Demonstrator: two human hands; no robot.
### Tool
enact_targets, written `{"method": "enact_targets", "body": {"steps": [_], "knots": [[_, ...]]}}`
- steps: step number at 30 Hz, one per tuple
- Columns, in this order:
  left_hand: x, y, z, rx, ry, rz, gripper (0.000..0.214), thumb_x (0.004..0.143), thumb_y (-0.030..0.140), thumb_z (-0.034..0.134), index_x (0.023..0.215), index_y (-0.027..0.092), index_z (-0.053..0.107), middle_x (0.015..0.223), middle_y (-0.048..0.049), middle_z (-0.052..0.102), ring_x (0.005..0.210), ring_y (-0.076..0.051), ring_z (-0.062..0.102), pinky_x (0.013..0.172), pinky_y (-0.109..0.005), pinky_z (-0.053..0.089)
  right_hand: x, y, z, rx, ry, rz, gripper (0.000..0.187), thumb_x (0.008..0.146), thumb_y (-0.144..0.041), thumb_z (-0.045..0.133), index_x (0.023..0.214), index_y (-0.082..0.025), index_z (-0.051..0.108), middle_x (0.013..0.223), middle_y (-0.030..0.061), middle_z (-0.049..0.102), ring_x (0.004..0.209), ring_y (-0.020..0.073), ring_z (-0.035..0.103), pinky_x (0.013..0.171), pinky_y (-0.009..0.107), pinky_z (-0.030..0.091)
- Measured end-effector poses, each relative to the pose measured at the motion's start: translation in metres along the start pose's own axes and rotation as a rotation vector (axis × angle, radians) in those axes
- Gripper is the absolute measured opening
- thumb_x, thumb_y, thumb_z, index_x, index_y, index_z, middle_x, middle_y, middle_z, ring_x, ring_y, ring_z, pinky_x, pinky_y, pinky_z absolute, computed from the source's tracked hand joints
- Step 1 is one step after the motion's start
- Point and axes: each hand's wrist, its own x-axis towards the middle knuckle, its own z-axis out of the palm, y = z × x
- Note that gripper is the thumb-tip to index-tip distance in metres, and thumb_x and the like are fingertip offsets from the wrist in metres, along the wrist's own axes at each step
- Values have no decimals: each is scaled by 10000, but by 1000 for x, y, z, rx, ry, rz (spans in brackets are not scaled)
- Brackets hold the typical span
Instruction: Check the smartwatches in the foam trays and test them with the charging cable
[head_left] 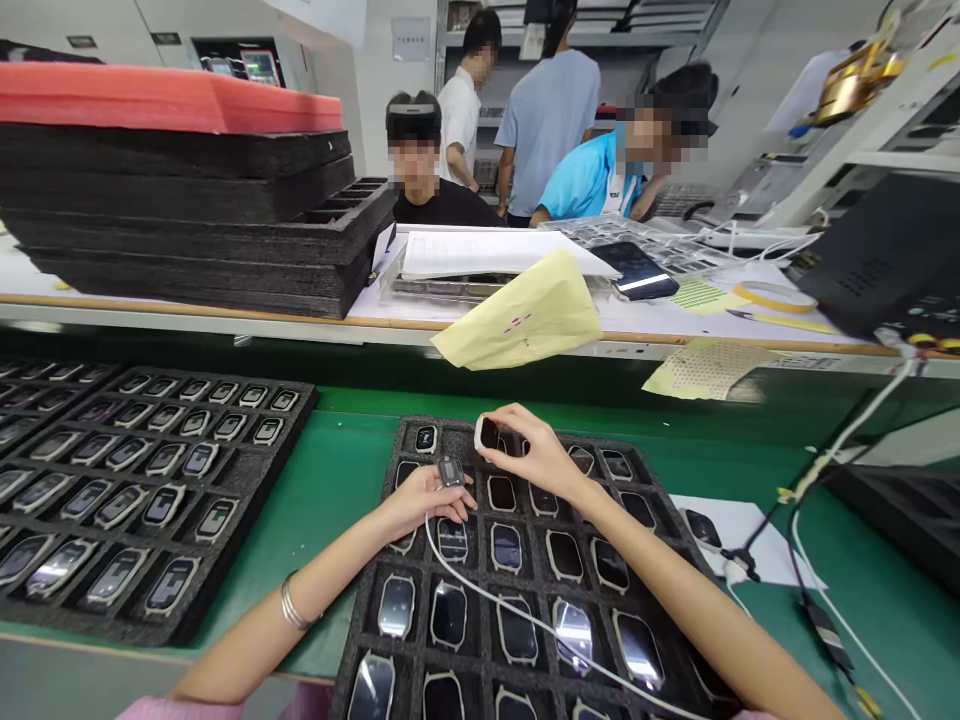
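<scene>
My right hand [538, 455] pinches a smartwatch case [487, 434] without a strap, its dark screen tilted, just above the far rows of a black foam tray [375, 598]. In my left hand [421, 500] is a small dark charger block [451, 471], held by the fingers below and left of the watch. A white cable [517, 604] runs from the charger down across the tray toward the lower right. Several strapless watch cases, such as one dark-screened watch [564, 555], lie face up in the tray's compartments. One watch [426, 439] at the far left corner has a lit screen.
Another foam tray [259, 470] of watches lies left on the green bench [337, 440]. Black foam trays [172, 220] are stacked on the raised shelf, under a red foam sheet [165, 97]. A yellow paper [525, 315] overhangs its edge. Cables [806, 490] hang right. Several people are beyond.
</scene>
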Motion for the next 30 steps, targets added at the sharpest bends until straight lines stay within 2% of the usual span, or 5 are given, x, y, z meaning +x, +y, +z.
{"method": "enact_targets", "body": {"steps": [4,8,13,20,30], "knots": [[0,-2,1,38,-25,13,500,600,267,866,979,85,594,860,-118,713,727,-190,694,631,-252,546,-5,-6,9,-27,-173,-86,364,842,-277,676,1185,-196,583,1061,90,579,993,249,571,869,388,489],[-2,-2,1,74,-24,40,612,563,233,884,1061,114,549,802,-67,693,757,-229,700,621,-282,562,-12,-8,28,-88,-301,-133,383,852,-307,675,1203,-192,574,1084,111,570,1002,267,554,857,406,492],[-3,-3,3,116,7,76,550,712,368,783,1115,98,525,825,-88,678,758,-221,694,636,-313,577,-13,-8,31,-179,-353,-168,351,922,-338,583,1238,-189,553,1108,132,558,1034,278,538,872,428,481],[0,-7,4,157,33,87,526,727,451,744,1046,87,535,657,-39,642,574,-187,667,530,-283,558,-13,-12,28,-358,-382,-244,378,966,-315,497,1310,-158,491,1233,172,554,1110,310,532,916,461,447],[0,-8,1,147,50,106,494,734,496,721,968,91,563,639,-36,640,595,-177,665,541,-262,553,-10,-10,33,-223,-375,-148,378,924,-333,590,1263,-173,542,1138,140,621,1072,288,566,910,439,432]]}}
